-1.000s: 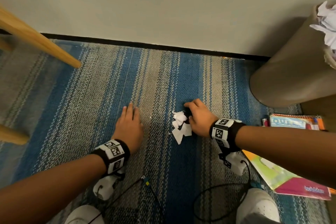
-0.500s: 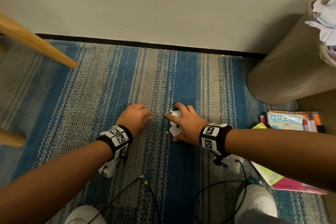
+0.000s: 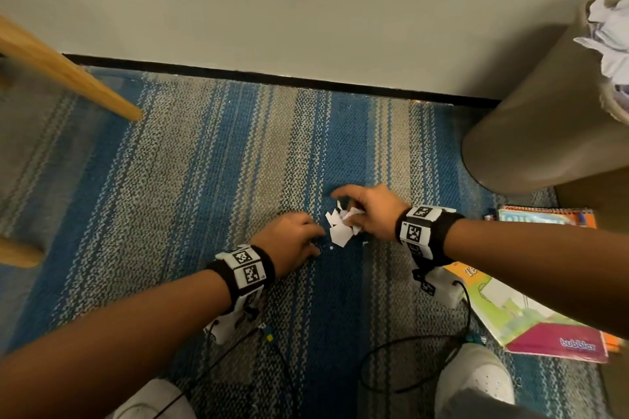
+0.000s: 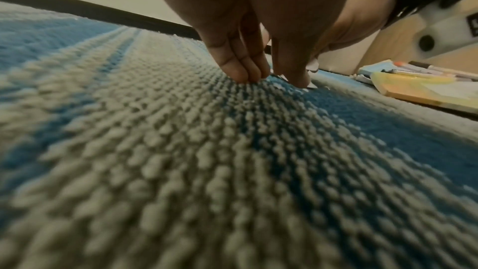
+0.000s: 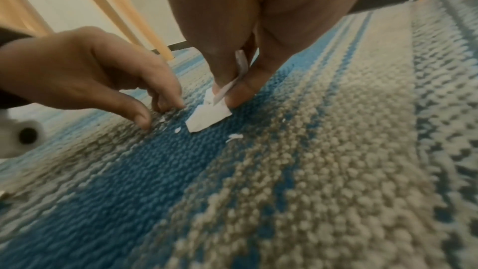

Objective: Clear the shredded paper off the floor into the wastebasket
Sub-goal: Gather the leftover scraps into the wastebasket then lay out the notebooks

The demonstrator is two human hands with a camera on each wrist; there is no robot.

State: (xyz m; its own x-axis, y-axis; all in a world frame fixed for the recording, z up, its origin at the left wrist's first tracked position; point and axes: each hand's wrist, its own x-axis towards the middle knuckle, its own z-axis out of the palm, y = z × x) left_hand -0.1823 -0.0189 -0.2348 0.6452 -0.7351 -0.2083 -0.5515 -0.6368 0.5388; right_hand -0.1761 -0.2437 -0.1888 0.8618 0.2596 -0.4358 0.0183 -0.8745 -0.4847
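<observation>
White paper scraps lie bunched on the blue stripe of the carpet. My right hand hovers over them, and in the right wrist view my right hand pinches several scraps between thumb and fingers while a larger scrap hangs down onto the carpet. My left hand sits just left of the pile. Its fingertips and thumb touch the carpet with nothing visible between them. Tiny flecks lie nearby. The tan wastebasket stands at the far right, with crumpled paper at its top.
Wooden furniture legs slant in at the left. Colourful books and a notebook lie on the floor to the right, below the wastebasket. My white shoes and black cables are near the bottom. A wall with a black baseboard closes the far side.
My left hand went from flat on the carpet to curled and slid right to the pile. My right hand, which covered the scraps, now pinches them so they show again.
</observation>
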